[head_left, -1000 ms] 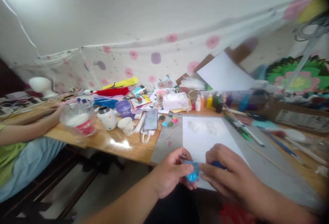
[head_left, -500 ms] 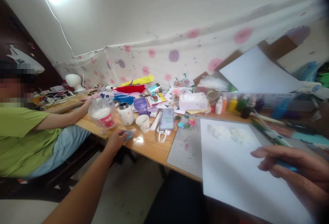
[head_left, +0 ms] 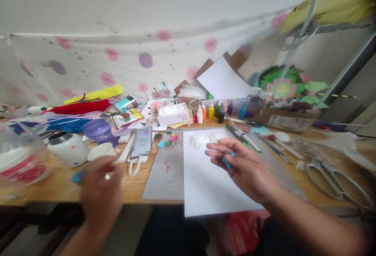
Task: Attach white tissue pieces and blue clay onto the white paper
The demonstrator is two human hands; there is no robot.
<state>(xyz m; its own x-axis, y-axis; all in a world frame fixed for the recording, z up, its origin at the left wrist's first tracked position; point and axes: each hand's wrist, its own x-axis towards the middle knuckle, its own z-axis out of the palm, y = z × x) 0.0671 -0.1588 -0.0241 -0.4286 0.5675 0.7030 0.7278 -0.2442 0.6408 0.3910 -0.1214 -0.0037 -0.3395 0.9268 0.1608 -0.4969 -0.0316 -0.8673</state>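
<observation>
My right hand is above the white sheet of paper, with a small blue piece held between its thumb and fingers. What kind of thing the piece is does not show clearly. Smeared by motion, my left hand is over the table's left front part, below a white cup. Its grip is too blurred to read. A blue item shows just left of it. Fluffy white material lies at the top of the sheet, which rests on a grey cutting mat and overhangs the table's front edge.
Left stand a white jar, a purple container and a plastic tub. A phone leans beside coloured discs. Paint bottles line the back. Scissors and brushes lie right.
My view has swung right, and the other person has left it. My left hand has come away from the clear-and-blue packet. The right hand still holds the blue piece, now nearer the white material.
</observation>
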